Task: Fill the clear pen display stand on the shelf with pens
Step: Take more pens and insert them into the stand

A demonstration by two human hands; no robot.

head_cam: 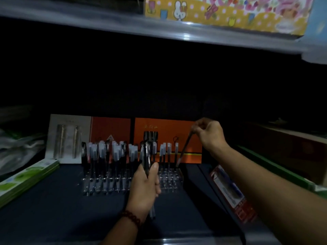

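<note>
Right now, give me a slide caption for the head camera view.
Right hand pinches a tilted pen at the clear stand; left hand grips a pen bundle.

A stand point(169, 181) is sitting mid-shelf point(53, 209), with pens point(113, 152) standing in its left part and along the back of its right part. Behind it, boxes point(168, 137) are standing upright, with a pen pack point(67, 138) to their left. Booklets point(26, 179) are lying at the left edge and a packet point(228, 190) at the right. The left hand point(145, 188) is holding a bundle point(147, 156) in front of the stand; the right hand point(210, 133) is holding one pen point(184, 151) slanted over the stand's right end. A carton point(230, 13) is sitting on the upper shelf point(88, 16) overhead.
</note>
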